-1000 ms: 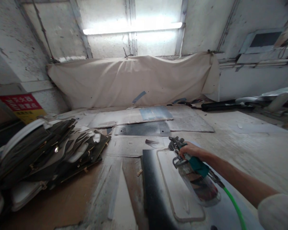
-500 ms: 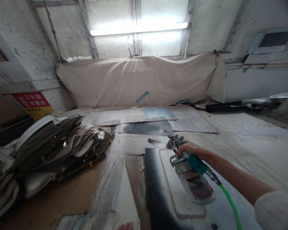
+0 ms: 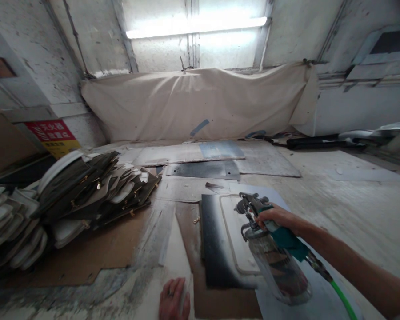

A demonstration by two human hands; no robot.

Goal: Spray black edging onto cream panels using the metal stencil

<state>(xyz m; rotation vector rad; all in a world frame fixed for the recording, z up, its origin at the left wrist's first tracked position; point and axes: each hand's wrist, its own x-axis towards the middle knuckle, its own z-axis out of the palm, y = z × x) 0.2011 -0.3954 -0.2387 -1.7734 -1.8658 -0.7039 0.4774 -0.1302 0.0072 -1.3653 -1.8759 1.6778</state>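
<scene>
My right hand (image 3: 278, 217) is wrapped around the teal-covered handle of a spray gun (image 3: 253, 203) with a clear cup below it. Reddish-brown liquid or residue shows in the cup. The nozzle points leftward, over a pale round-cornered panel (image 3: 229, 222) lying on a dark sheet (image 3: 215, 262). White spray fades across that sheet around the panel. Part of the panel is hidden behind the cup. At the bottom edge, my left hand (image 3: 174, 298) rests on the pale work surface with nothing in it. Its fingers lie loosely, left of the dark sheet.
Stacked dark and white fabric pieces (image 3: 96, 200) with gold zipper pulls lie on brown cardboard (image 3: 120, 249) at left. A green hose (image 3: 343, 298) trails from the gun at lower right. Flat boards (image 3: 270, 162) lie behind, before a hanging beige cloth (image 3: 200, 104).
My left hand has come further into view at the bottom. The spray gun and right hand sit slightly lower and further right. The camera view has shifted a little.
</scene>
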